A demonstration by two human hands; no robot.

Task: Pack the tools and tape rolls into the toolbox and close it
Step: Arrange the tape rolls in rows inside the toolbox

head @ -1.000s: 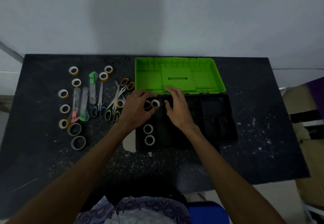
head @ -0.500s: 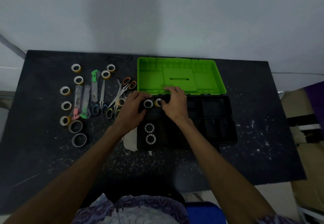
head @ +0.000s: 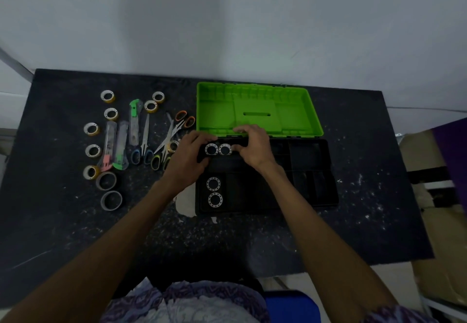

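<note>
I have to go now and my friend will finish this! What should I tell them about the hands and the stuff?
Left hand and right hand are at the toolbox's far-left corner, fingers curled beside two tape rolls there; actual grip unclear.
Done: two more rolls sit in its near-left compartment.
Left: the scissors, utility knives and loose tape rolls on the table, then shut the green lid.

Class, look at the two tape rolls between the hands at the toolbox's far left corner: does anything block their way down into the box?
Nothing visible does. The two tape rolls sit between the left hand and right hand, over the open black toolbox; its green lid is folded back.
</note>
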